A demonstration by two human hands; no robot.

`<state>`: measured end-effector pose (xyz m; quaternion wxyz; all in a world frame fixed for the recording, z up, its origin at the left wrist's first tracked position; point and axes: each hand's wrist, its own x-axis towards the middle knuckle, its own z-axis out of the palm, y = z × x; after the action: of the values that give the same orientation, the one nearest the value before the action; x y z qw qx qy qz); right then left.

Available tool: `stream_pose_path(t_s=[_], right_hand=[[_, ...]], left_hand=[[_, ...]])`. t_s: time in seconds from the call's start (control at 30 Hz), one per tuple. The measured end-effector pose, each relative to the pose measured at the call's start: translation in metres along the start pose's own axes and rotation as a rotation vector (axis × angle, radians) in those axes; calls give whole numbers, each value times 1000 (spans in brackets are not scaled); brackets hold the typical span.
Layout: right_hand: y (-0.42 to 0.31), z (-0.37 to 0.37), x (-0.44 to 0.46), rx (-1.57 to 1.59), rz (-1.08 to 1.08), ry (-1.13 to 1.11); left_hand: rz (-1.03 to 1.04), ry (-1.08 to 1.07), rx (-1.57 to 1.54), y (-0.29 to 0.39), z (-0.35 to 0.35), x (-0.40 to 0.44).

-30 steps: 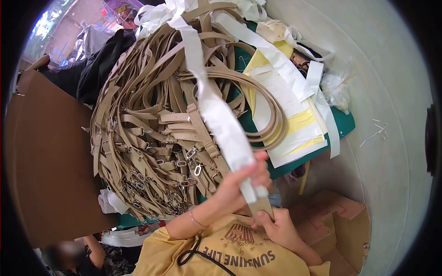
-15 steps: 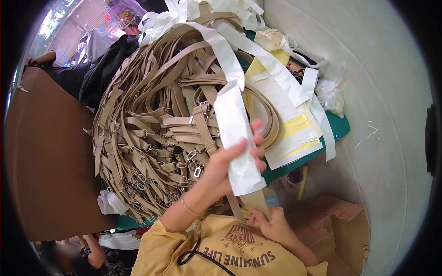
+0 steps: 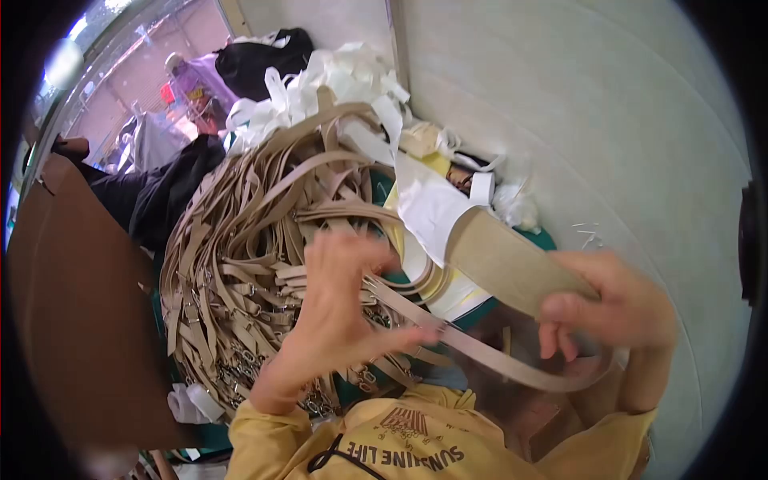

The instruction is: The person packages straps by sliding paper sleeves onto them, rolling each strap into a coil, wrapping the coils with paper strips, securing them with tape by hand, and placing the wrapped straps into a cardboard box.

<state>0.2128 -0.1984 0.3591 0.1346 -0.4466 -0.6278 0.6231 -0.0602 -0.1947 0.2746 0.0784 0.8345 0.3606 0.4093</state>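
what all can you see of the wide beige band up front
The wide beige band slants from upper left to lower right, plain and smooth, perhaps leather-like. Its upper left end meets a white strip along a curved edge. The right hand holds its lower right part; the open left hand is apart from it. Blur hides how it continues past the right hand.

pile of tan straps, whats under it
A green surface peeks out around the edges of the strap pile; anything else beneath is covered by the straps, so I can't tell.
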Motion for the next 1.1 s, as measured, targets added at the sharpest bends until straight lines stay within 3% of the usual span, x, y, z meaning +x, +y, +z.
stream_pose_path(t_s=[0.03, 0.1, 0.13, 0.17, 0.27, 0.33, 0.4, 0.47, 0.6, 0.67, 0.73, 0.8, 0.87, 0.93, 1.0, 1.1], right_hand=[[-19, -3, -1, -14, -13, 24], [-53, -3, -4, -146, 122, -142], [-67, -4, -10, -159, 116, -119], [-80, -4, -17, -236, 117, -102], [-118, -4, -50, -459, 142, 40], [-121, -14, -78, -771, 191, 293], [-118, -13, -96, -964, 140, 706], [-112, -34, -107, -1039, -363, 970], [-167, -48, -126, -1463, -794, 1249], [-206, -24, -138, -1152, -278, 1047], [-234, 10, -149, -863, 106, 1124], [-247, -18, -169, -887, 144, 952], [-245, -42, -173, -915, 142, 794], [-220, -53, -161, -811, 131, 651], [-194, -48, -158, -690, 144, 555], [-145, -40, -174, -650, 132, 525]], left_hand=[[87, 239, 10, -5, 13, 16], [127, 22, -387, -17, 28, 46], [116, -120, -647, -26, 35, 61], [102, -70, -629, -24, 35, 63], [143, 78, -448, 21, -11, 81], [176, 123, -146, 39, -53, 86], [260, 226, 225, 45, -82, 92], [197, 239, 287, 43, -102, 97], [130, 201, 59, 36, -105, 116], [211, 234, -11, 34, -96, 125], [165, 190, -93, 42, -85, 133], [237, 246, -156, 53, -49, 136], [122, 124, -381, 88, -6, 124], [312, 11, -696, 98, 55, 124], [212, -165, -904, 124, 84, 108], [-132, -129, -1181, 119, 131, 105]])
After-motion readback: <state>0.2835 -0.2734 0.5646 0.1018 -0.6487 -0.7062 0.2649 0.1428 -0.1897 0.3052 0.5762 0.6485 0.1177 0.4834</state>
